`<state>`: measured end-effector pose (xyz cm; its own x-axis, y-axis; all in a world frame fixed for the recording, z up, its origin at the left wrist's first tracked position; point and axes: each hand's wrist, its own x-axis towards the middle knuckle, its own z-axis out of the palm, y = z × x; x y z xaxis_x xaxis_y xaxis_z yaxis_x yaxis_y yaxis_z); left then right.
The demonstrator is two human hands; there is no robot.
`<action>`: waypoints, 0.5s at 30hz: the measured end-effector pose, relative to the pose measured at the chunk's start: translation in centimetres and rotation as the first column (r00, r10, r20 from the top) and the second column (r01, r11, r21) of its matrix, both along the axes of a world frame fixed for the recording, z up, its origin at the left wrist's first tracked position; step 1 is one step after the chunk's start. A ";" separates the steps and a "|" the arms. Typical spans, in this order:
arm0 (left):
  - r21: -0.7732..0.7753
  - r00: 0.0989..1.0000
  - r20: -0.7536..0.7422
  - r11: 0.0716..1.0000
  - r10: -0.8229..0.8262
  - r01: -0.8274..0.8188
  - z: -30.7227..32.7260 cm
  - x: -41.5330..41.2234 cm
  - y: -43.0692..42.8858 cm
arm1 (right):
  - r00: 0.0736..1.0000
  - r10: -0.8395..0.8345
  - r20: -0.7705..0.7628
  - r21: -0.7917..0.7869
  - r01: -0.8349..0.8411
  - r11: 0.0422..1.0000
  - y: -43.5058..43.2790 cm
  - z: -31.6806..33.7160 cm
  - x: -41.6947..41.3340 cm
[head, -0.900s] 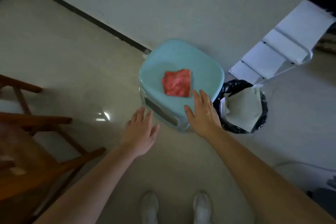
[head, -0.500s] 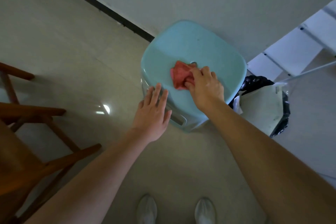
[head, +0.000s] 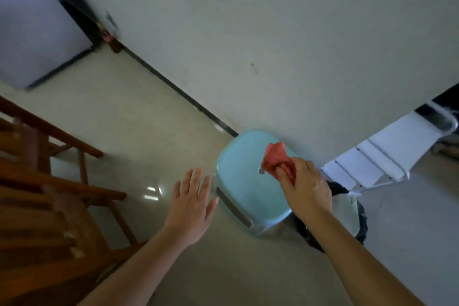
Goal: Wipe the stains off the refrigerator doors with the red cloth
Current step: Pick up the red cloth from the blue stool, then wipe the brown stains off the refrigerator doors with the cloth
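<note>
The right hand (head: 306, 187) has a tight grip on the red cloth (head: 277, 160) above the blue stool (head: 244, 189), the left hand (head: 191, 206) is wide open beside it, and a wooden chair (head: 49, 206) and a bin (head: 347, 211) stand close by.

We see the red cloth (head: 278, 160) bunched into a crumpled wad, lifted clear of the pale blue stool's seat, its loose upper corner standing up and the lower folds pinched together. At the upper left edge stands what we take to be the refrigerator (head: 37, 30), though the view there is blurred: a flat, pale grey front with a dark lower border, set on the floor close to the wall.
</note>
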<state>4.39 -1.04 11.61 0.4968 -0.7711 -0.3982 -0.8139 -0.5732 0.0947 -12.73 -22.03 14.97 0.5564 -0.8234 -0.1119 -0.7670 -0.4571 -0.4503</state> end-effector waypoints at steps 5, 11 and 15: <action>-0.018 0.991 0.036 0.991 0.131 -0.130 14.9 0.7 1.8 | 0.977 0.002 0.211 0.017 -0.005 1.000 0.6 14.4 3.3; -0.181 0.959 0.124 0.956 0.256 -0.231 28.6 1.5 4.9 | 0.907 0.191 0.376 -0.123 -0.155 0.980 3.6 28.1 9.5; -0.219 0.909 0.078 0.897 0.409 -0.385 30.0 2.2 8.1 | 0.863 0.341 0.373 -0.232 -0.269 0.935 5.9 31.5 13.7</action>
<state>6.59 7.08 41.58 0.8119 -0.5554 -0.1796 -0.5343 -0.8310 0.1545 1.02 -16.09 46.43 0.7497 -0.5909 0.2978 -0.3460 -0.7337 -0.5848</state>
